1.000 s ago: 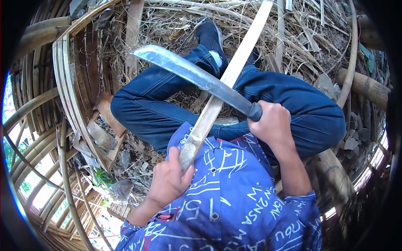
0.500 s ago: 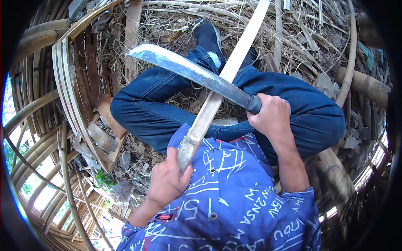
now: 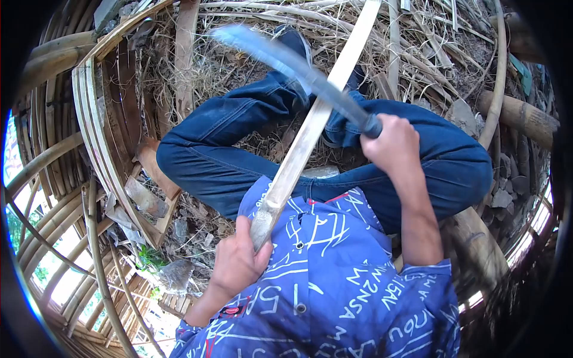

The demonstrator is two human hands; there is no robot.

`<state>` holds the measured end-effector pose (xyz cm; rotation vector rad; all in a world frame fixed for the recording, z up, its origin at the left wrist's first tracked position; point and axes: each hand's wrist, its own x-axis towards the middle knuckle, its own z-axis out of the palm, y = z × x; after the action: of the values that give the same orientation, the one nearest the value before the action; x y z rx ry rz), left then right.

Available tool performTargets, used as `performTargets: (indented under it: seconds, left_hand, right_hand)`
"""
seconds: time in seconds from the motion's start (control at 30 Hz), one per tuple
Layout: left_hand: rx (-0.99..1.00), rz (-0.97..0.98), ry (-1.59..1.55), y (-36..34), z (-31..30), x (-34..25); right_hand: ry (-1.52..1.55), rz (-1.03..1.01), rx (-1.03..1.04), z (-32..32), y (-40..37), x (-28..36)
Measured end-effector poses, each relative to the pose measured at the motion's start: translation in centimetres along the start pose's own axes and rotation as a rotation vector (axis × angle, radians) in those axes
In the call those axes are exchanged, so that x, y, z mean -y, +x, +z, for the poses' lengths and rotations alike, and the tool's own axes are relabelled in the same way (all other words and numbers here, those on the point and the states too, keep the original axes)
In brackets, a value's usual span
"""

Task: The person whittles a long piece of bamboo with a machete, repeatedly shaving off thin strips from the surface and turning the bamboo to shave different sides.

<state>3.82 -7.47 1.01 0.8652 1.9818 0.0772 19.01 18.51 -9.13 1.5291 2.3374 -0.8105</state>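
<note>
A long pale strip of bamboo (image 3: 305,135) runs from the person's belly up between the legs to the top of the view. My left hand (image 3: 236,258) is closed round its lower end, against the blue patterned shirt. In my right hand (image 3: 394,141) is the dark handle of a large knife (image 3: 310,77), gripped with closed fingers above the thigh. The blade, blurred by motion, crosses over the strip and points to the upper left. Whether its edge touches the strip cannot be made out.
Both legs are folded on the ground around the strip. Shavings (image 3: 430,65) litter the ground ahead. Bent split strips (image 3: 95,131) stand at the left beside a bamboo lattice. A thick bamboo pole (image 3: 522,119) lies at the right, with stones near it.
My right hand has moved slightly up and to the right, and the knife has swung farther up along the strip. My left hand has hardly moved and still holds the strip.
</note>
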Motion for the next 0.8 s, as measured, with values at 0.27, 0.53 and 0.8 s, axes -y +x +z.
performTargets:
  seconds: [0.27, 0.53, 0.8]
  left_hand:
    - [-0.026, -0.054, -0.055, -0.6, 0.3, 0.8]
    - [-0.062, -0.096, -0.011, 0.4, -1.0, -1.4]
    - [-0.066, -0.039, -0.070, 0.5, -0.5, -1.3]
  right_hand:
    - [0.054, 0.012, -0.040, -0.6, 1.8, -0.1]
    - [0.400, -0.185, 0.195, 0.1, -6.2, 2.0]
    - [0.250, -0.387, 0.321, 1.1, -8.9, 3.5]
